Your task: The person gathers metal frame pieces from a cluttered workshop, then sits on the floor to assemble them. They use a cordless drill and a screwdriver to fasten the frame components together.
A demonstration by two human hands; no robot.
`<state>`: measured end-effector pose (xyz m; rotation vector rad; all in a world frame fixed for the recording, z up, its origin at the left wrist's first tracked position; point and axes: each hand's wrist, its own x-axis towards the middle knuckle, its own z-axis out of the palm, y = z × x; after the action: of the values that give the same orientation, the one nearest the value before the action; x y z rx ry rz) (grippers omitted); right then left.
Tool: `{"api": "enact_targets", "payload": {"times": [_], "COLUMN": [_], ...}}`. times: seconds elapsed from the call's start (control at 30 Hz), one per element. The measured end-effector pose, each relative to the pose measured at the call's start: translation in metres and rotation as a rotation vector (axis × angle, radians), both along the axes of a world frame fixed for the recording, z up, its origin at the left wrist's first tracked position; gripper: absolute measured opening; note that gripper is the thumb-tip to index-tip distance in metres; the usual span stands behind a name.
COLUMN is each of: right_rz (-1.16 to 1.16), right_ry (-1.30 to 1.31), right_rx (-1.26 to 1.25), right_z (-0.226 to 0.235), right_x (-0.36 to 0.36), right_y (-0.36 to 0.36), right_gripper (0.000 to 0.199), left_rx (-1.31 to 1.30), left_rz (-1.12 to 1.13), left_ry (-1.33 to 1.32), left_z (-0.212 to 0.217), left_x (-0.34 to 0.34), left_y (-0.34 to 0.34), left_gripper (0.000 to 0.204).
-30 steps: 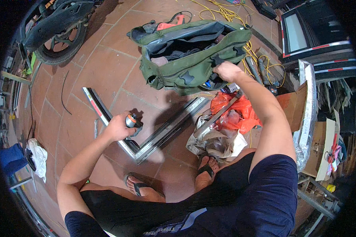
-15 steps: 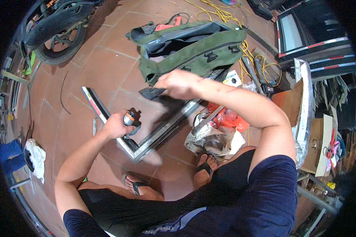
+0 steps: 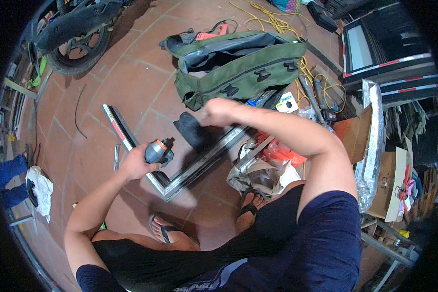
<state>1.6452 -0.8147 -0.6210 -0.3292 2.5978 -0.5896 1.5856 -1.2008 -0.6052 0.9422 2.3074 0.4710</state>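
Note:
My left hand point(image 3: 137, 163) is wrapped round a compact grey cordless drill point(image 3: 155, 153) with an orange ring, its nose pointing up and away from me. The drill is just above the near-left part of an L-shaped metal frame point(image 3: 199, 165) lying on the floor. My right hand point(image 3: 219, 112), smeared by motion, grips the edge of a soft black pouch-like piece point(image 3: 191, 131), which hangs over the space inside the frame's corner. Directly beyond that hand stands a green tool bag point(image 3: 248, 73), its top gaping.
A red and grey power tool point(image 3: 212, 33) lies behind the bag, with a yellow cable point(image 3: 272, 22) farther off. Right of the frame are a pale cloth bag point(image 3: 260, 177) and red plastic point(image 3: 282, 151). A motorcycle wheel point(image 3: 82, 53) is at far left, a cardboard box point(image 3: 387, 180) at right.
The black piece now hangs lower and shows a broader face. My right hand has shifted slightly right and down. The drill in my left hand has tipped, so its nose points farther away.

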Motion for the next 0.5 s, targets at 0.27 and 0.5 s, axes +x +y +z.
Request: {"api": "enact_targets", "payload": {"times": [0.27,0.5], "right_rz": [-0.234,-0.241], "right_ry": [-0.373,-0.203], "right_rx": [-0.127,0.081], "right_z": [0.023,-0.086], "right_x": [0.029,0.01], "right_y": [0.051,-0.018], "right_gripper": [0.03,0.046], "left_rx": [0.07,-0.033], "left_rz": [-0.031,0.004], "left_ry": [-0.096,0.039], "left_z": [-0.007,0.012], "left_x": [-0.012,-0.018], "left_y": [0.013,0.012], "left_gripper": [0.071,0.059]}}
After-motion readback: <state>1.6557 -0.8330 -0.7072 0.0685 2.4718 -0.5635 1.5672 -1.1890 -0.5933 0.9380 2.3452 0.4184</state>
